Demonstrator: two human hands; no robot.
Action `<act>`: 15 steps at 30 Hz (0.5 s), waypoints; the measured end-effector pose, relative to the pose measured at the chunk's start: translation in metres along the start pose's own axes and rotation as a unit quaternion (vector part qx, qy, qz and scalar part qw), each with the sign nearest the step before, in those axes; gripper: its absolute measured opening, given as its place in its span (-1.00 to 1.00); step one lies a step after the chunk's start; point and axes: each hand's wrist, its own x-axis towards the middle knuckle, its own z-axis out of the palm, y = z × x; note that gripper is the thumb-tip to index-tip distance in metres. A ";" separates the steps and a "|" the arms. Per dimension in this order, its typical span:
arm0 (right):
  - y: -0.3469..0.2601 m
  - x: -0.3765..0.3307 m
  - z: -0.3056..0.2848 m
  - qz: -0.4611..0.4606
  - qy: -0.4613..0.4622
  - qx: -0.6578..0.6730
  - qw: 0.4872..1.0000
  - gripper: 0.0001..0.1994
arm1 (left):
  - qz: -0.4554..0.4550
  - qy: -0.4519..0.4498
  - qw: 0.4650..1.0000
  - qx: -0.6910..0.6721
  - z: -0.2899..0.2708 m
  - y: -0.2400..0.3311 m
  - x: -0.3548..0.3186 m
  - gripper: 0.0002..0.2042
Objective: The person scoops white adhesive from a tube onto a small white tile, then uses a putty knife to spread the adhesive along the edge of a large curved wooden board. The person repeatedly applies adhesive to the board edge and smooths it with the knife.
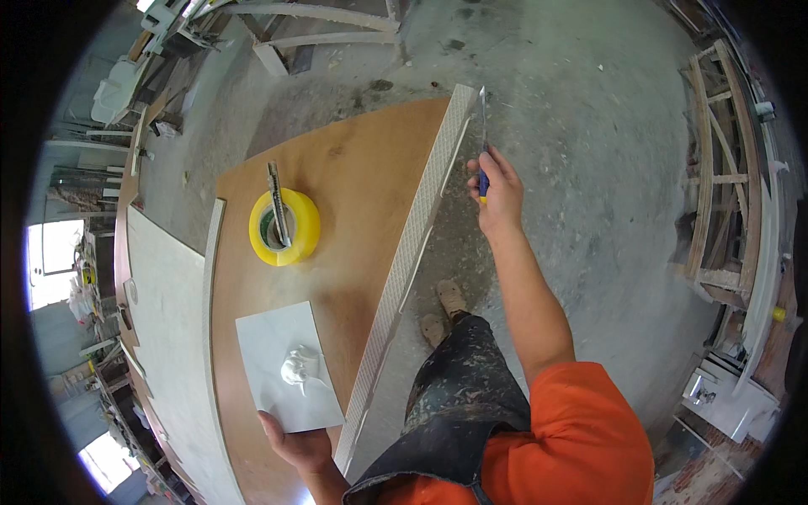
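Observation:
My left hand (305, 448) grips the near edge of a flat, pale square board (263, 341), thumb on its edge and the other fingers underneath. A lump of white putty (299, 365) sits on that board. Out to the right, my right hand (498, 185) is closed round the blue and yellow handle of a putty knife (484, 135). Its thin blade points away from me, beside the far end of a white patterned strip (412, 231). This strip runs along the right edge of a brown panel (362, 181).
A yellow roll of tape (308, 227) lies on the panel, with a cutter knife (278, 206) standing in its hole. Another white strip (212, 278) borders the panel's left side. Wooden frames (724, 168) lean at the right; a trestle (328, 38) stands on the far floor.

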 end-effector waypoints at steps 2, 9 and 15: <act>0.003 0.003 0.002 -0.012 0.004 -0.012 1.000 -0.65 | -0.008 0.002 1.000 -0.007 0.002 0.001 0.002 -0.36; 0.017 -0.011 0.011 -0.045 0.051 -0.092 0.993 -0.64 | -0.009 0.005 1.000 -0.008 0.003 0.001 0.006 -0.38; 0.035 -0.023 -0.008 -0.053 0.056 -0.108 0.991 -0.60 | -0.004 0.007 1.000 -0.017 0.008 0.002 0.000 -0.43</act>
